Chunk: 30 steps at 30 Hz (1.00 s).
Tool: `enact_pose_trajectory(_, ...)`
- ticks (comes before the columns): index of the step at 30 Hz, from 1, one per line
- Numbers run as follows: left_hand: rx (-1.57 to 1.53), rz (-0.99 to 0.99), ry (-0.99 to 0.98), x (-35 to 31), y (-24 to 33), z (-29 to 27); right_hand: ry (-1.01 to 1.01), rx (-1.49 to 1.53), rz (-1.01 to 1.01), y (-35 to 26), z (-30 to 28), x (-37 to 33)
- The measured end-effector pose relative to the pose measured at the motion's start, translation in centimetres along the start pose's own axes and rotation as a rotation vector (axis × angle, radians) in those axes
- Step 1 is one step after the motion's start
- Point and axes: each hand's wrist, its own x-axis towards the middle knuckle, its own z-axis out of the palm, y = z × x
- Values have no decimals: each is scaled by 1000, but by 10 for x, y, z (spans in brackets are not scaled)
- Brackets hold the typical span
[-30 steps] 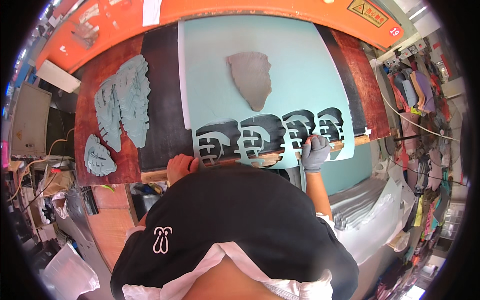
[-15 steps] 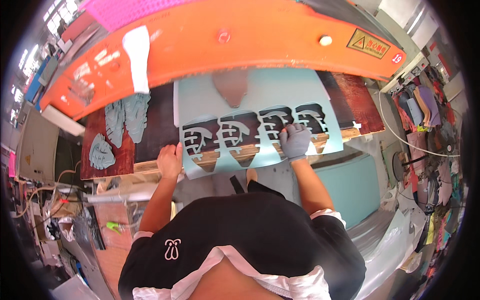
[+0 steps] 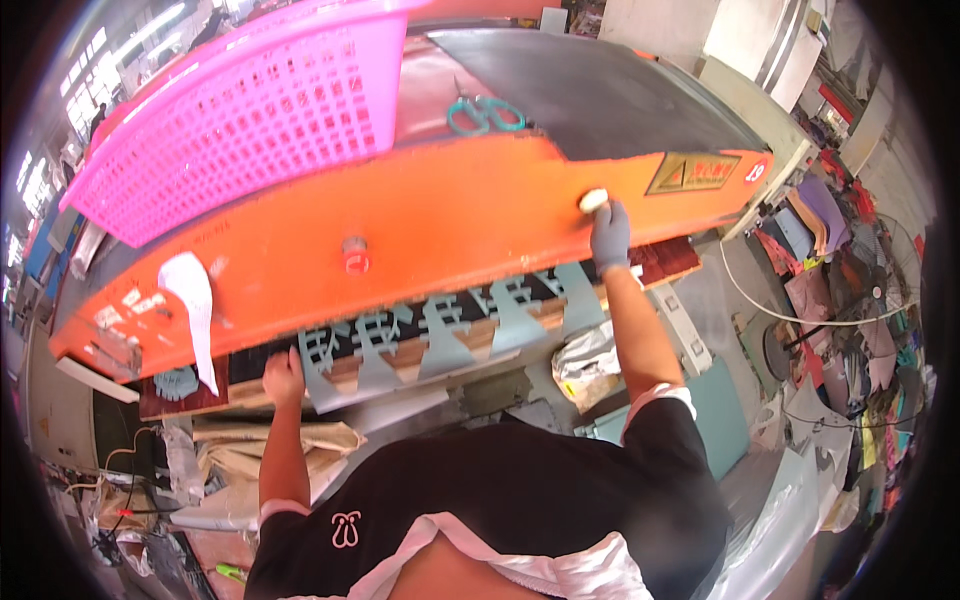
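Note:
My right hand (image 3: 610, 238), in a grey glove, is up against the front of the orange machine beam (image 3: 470, 200). One digit touches a pale round button (image 3: 593, 200) there, and the other fingers look folded. My bare left hand (image 3: 283, 378) is closed beside the left end of a pale blue-green sheet (image 3: 450, 350); whatever its fingers hold is hidden. The sheet has a row of cut-out openings and lies on a dark board with a wooden edge. Its far part is hidden under the beam.
A pink plastic basket (image 3: 290, 110) and teal-handled scissors (image 3: 485, 115) rest on top of the beam. A white strip (image 3: 190, 300) hangs on its front, left of a red button (image 3: 355, 254). Cut blue-green pieces (image 3: 176, 383) lie at the table's left end.
My right hand has left the sheet and risen to the pale button. The beam now covers the sheet's far part and the brown piece on it. My view has tilted and shifted.

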Motion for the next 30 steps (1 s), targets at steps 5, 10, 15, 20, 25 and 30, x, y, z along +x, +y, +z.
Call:
enact_pose_trajectory(5,-68,80,78,3,3,-6,-48,186,49,27,-4,-18)
enact_pose_trajectory(10,-34,103,73,7,3,-6,-41,-233,301,56,-35,-58)
enact_pose_trajectory(15,9,61,49,4,3,-9,-296,-833,-179,85,-27,-70)
enact_pose_trajectory(20,3,1,4,9,0,-5,-313,-902,-94,93,-29,-68)
enact_pose_trajectory(25,-67,-71,-83,13,-2,-3,-455,-883,-11,87,-40,-71)
enact_pose_trajectory(30,-17,-100,-63,-25,14,-26,-380,-850,-61,88,-65,-103)
